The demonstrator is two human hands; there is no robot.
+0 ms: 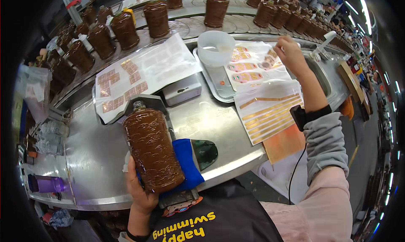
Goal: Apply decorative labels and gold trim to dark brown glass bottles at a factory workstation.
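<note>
A brown glossy bottle point(152, 149) with a raised pattern lies tilted in front of me, its neck pointing away, resting on a stand with a blue cloth point(186, 164). My left hand point(141, 190) grips its lower left side, with the thumb up along it. Out to the right, my right hand point(291, 54) is raised over a sheet of pink and gold labels point(249, 69), fingers curled together. Just left of those fingertips is a brownish label point(270, 60); whether they hold it or anything else, I cannot make out.
A translucent tub point(215, 48) stands on a metal tray point(221, 83). Gold strips point(270, 117) lie on a white sheet; square gold labels point(133, 77) lie on another. Several brown bottles point(217, 12) stand on the conveyor behind. A tap point(322, 43) is at right, a purple cup point(48, 184) at left.
</note>
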